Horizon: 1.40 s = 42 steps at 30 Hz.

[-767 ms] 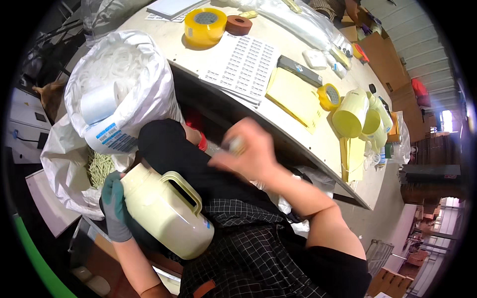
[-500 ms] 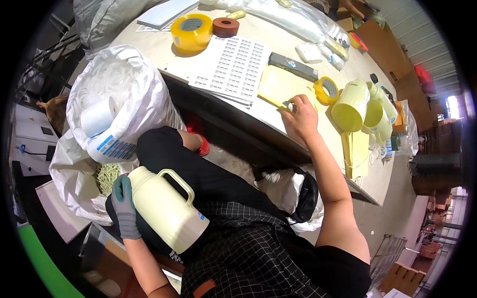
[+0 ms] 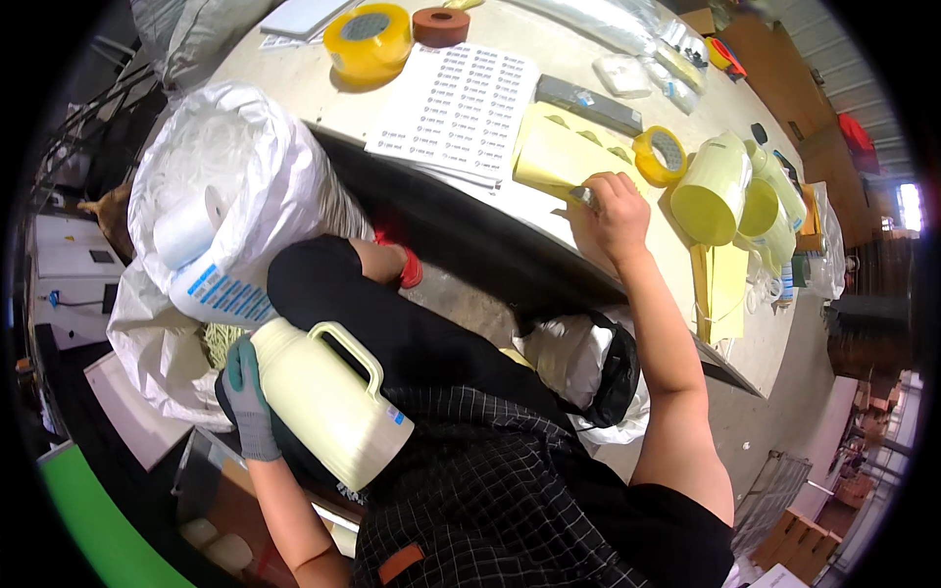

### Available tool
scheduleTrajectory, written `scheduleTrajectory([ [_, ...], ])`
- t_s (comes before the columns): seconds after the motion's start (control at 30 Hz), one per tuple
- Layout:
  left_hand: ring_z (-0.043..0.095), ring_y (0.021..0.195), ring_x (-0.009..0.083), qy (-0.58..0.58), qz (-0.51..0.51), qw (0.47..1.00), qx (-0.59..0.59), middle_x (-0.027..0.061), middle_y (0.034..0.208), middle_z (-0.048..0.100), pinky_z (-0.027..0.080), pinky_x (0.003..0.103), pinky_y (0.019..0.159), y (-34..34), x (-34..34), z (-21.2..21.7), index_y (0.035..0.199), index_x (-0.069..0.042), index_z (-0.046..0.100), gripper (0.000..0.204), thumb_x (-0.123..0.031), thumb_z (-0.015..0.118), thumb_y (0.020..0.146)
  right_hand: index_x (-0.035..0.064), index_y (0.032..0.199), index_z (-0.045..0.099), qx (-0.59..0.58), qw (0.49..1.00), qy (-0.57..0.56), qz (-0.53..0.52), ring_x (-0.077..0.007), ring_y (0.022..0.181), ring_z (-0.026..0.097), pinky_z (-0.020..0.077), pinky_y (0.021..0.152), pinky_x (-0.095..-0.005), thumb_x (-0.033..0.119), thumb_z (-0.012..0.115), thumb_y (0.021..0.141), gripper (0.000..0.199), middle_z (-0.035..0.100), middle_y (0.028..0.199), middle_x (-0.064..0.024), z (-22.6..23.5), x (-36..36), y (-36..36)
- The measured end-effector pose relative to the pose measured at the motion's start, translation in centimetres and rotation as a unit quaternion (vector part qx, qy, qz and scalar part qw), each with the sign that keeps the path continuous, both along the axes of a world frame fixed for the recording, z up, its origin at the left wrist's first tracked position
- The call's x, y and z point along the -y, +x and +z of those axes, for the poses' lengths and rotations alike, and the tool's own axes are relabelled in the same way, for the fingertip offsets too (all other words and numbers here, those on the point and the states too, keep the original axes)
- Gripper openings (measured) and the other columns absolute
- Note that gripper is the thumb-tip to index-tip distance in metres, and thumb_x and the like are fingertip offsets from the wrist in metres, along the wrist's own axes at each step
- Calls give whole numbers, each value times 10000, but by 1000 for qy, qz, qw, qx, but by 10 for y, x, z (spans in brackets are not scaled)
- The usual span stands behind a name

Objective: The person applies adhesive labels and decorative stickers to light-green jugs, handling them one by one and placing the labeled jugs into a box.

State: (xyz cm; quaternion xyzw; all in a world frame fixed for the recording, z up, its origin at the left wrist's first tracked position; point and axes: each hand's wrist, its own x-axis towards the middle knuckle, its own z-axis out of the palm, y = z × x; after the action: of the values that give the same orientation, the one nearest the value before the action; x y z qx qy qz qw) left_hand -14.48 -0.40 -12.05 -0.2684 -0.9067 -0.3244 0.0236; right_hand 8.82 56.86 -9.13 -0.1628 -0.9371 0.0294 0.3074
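Across my lap, a cream jug [image 3: 323, 412] is lying tilted, its neck end pointing toward the upper left and its looped handle facing the bench [image 3: 260, 83]. The fingers of my gloved left hand [image 3: 249, 400] are clamping on the jug's side near the neck. Over the front part of the bench, my bare right hand [image 3: 619, 218] is hovering, its fingers closing together on a small grey piece [image 3: 585, 196], too small to identify. This hand is standing just beside the lower edge of a pale yellow sheet [image 3: 561, 157]. Behind that sheet a dark grey bar [image 3: 588, 105] is lying, with a small roll of yellow tape [image 3: 644, 155] near its right end. Printed label sheets [image 3: 456, 108] are lying to the left. Below the bench's left part, a white sack [image 3: 319, 186] is standing open, holding translucent rings [image 3: 221, 137].
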Motion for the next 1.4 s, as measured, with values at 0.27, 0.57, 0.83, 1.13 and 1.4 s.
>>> scheduleTrajectory([
  [0.27, 689, 1077, 220, 31, 41, 995, 83, 130, 1226, 720, 517, 341, 956, 5, -2, 7, 1255, 15, 699, 322, -217, 518, 1124, 31, 953, 677, 155, 820, -540, 106, -217, 770, 659, 534, 751, -358, 109, 741, 928, 104, 686, 827, -110, -97, 139, 17],
  [0.57, 599, 1268, 277, 75, 161, 984, 20, 173, 1345, 649, 452, 396, 1102, 8, -20, 33, 1351, 43, 609, 332, -97, 604, 1051, 36, 1037, 698, 37, 564, -790, -240, -186, 737, 668, 531, 628, -338, 254, 560, 1087, 263, 710, 881, -82, -244, 32, 0],
  [0.83, 641, 1221, 397, -53, -207, 968, -133, 192, 1305, 683, 479, 486, 1089, 10, -216, 106, 1268, -48, 692, 362, -110, 710, 912, 56, 1003, 640, 35, 853, -516, -72, -296, 809, 682, 523, 761, -448, 299, 651, 1017, 244, 675, 831, -140, -20, 74, 4],
  [1.13, 271, 1564, 406, -200, -406, 883, -125, 108, 1691, 346, 183, 583, 1282, 78, -471, 21, 1587, -125, 444, 802, -531, 650, 927, 97, 967, 650, 84, 957, -112, -255, -360, 904, 692, 548, 767, -483, 318, 704, 962, 228, 689, 988, -105, -13, -72, -67],
  [1.4, 268, 1566, 405, -202, -414, 874, -154, 111, 1678, 363, 164, 608, 1279, 74, -473, 6, 1590, -131, 451, 812, -577, 627, 934, 97, 909, 661, 71, 962, -112, -237, -339, 825, 701, 547, 704, -470, 418, 783, 886, 344, 698, 899, -88, -16, -76, -79],
])
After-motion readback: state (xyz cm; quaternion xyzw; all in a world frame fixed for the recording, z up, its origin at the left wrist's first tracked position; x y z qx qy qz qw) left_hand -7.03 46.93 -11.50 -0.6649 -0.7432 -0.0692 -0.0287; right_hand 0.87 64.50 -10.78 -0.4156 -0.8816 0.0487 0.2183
